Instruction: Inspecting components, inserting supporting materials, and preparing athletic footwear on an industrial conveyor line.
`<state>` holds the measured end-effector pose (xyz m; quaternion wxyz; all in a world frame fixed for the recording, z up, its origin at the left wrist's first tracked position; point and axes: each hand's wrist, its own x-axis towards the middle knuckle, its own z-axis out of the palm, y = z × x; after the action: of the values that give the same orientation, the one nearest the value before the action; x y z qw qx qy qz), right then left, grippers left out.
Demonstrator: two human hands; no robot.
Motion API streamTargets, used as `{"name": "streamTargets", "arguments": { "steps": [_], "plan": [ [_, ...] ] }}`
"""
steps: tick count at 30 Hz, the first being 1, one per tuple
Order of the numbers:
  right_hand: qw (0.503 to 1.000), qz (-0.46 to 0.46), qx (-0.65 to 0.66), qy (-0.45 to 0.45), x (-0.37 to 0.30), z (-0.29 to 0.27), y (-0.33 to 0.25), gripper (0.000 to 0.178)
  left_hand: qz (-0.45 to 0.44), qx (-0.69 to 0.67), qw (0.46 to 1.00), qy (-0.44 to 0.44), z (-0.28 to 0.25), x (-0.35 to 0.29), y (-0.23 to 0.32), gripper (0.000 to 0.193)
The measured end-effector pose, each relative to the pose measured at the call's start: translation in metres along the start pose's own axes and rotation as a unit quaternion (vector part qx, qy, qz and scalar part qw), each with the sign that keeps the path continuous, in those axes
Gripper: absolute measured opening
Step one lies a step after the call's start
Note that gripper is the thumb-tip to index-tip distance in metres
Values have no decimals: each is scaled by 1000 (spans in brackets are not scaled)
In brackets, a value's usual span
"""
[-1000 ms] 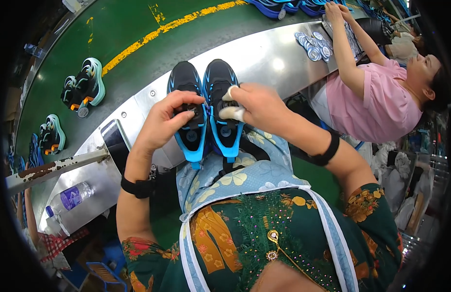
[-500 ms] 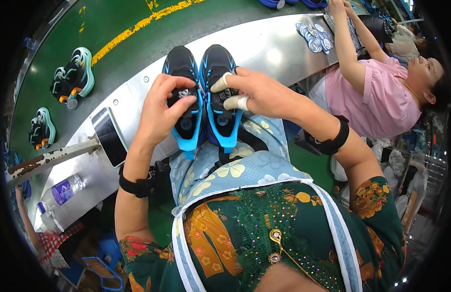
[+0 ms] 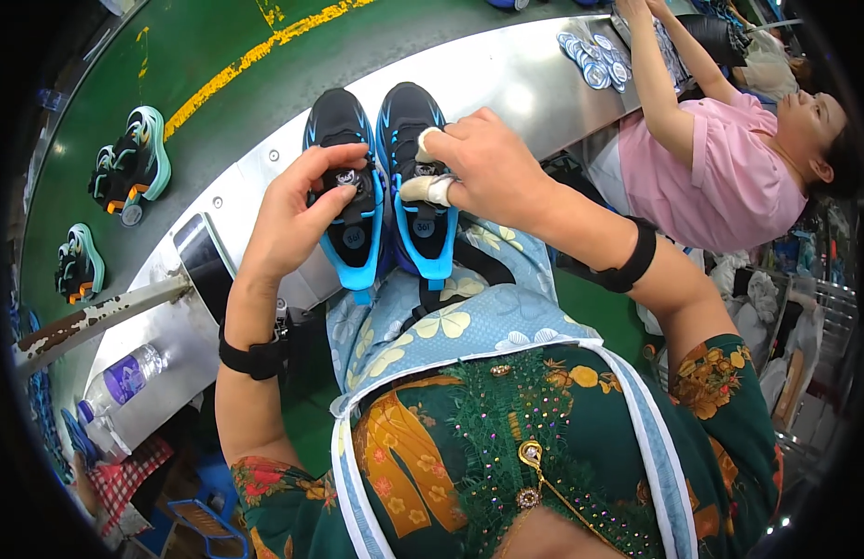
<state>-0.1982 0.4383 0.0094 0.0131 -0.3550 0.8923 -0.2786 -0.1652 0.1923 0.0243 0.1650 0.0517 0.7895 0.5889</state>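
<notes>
Two black sneakers with bright blue trim stand side by side on the metal bench edge, toes pointing away and heels toward me. My left hand (image 3: 301,200) has its thumb and forefinger around the round dial (image 3: 346,177) on the tongue of the left sneaker (image 3: 337,116). Pale finger covers sit on the thumb and forefinger of my right hand (image 3: 483,168). Those two fingers hold the tongue area of the right sneaker (image 3: 411,110), partly hiding it. Blue heel loops and round insole labels show in both openings.
Left of my hand lie a phone (image 3: 206,265), a worn metal bar (image 3: 96,317) and a plastic bottle (image 3: 124,374). Other sneakers (image 3: 132,172) rest on the green surface beyond the metal bench (image 3: 507,70). Round tags (image 3: 595,61) lie near a co-worker in pink (image 3: 702,177).
The view has shifted slightly. Both hands stay at the sneakers' tongues; my left fingers have drawn a little toward the left, uncovering more of the dial, and my right wrist has turned slightly.
</notes>
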Motion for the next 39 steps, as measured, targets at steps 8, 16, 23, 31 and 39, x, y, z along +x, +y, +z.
{"name": "streamTargets", "arguments": {
  "steps": [8,16,23,31,39],
  "plan": [
    [995,-17,12,99,-17,7,-3,29,-18,214,977,-2,4,6,13,43],
    [985,19,168,-27,-19,-3,8,30,-20,180,983,24,14,10,17,36],
    [999,30,23,19,-21,-12,6,34,16,51,998,15,16,14,14,39],
    [968,61,237,-63,-29,-29,25,46,49,78,996,-2,14,16,37,27],
    [959,76,256,-95,-22,-41,34,44,-308,-389,868,-27,105,-25,58,39]
  ]
}}
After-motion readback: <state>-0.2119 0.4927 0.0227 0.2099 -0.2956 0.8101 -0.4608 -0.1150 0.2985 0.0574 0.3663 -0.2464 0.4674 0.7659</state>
